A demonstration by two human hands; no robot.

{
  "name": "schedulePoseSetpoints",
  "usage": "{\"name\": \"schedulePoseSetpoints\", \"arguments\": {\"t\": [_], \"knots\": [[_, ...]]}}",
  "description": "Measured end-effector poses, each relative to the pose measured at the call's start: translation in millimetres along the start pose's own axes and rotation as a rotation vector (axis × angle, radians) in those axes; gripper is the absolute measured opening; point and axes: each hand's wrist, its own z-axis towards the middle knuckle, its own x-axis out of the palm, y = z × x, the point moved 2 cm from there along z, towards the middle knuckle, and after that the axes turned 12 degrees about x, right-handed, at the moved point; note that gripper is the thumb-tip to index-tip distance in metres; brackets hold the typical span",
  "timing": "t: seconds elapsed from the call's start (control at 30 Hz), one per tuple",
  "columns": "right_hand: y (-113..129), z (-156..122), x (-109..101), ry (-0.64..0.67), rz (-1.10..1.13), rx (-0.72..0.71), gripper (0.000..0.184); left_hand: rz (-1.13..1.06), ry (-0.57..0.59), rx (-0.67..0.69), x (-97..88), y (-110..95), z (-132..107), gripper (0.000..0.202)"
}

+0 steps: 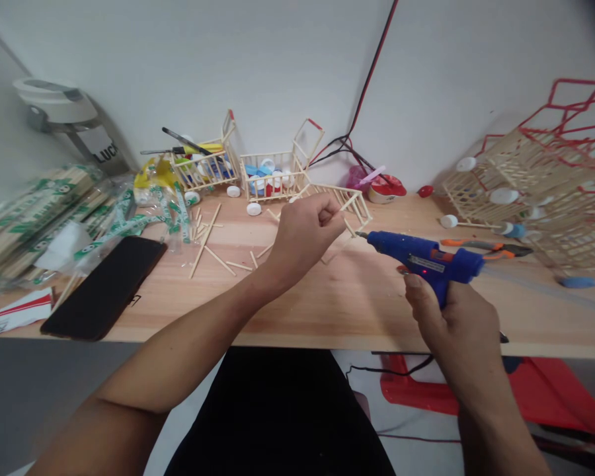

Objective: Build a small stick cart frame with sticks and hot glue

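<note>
My right hand (pixel 456 330) is wrapped round the handle of a blue hot glue gun (pixel 406 252), a red light glowing on its side. The gun's nozzle points left and is at, or very near, a corner of a small wooden-stick frame (pixel 359 206). My left hand (pixel 307 228) is closed in a pinch at the frame's near left side, with the back of the hand covering part of it. Several loose wooden sticks (pixel 205 241) lie on the table to the left of that hand.
Two small stick carts (pixel 272 178) filled with colourful caps stand behind. Stacked stick carts with red trim (pixel 535 165) rise at right, near orange-handled pliers (pixel 486 246). A black phone (pixel 106 287), packaged chopsticks (pixel 34 218) and a bottle (pixel 74 119) are at left. Cables hang on the wall.
</note>
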Motion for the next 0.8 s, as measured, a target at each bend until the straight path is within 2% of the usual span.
{"name": "schedulePoseSetpoints", "arguments": {"t": [0.17,0.33,0.53,0.8], "knots": [[3.6,-0.2,-1.7,-0.022,-0.084,0.006,0.056,0.006,0.003,-0.003,-0.1,-1.0,-0.1,0.017],[5.1,0.8,-2.5,0.016,-0.119,0.073,0.052,0.012,0.001,-0.005,-0.5,-0.1,0.4,0.016],[3.3,1.6,-4.0,-0.001,-0.145,0.15,0.052,0.007,0.004,-0.004,-0.5,0.5,-0.2,0.017],[3.1,1.4,-0.5,-0.003,-0.07,0.082,0.051,0.012,0.0,-0.002,-0.3,0.1,0.9,0.018]]}}
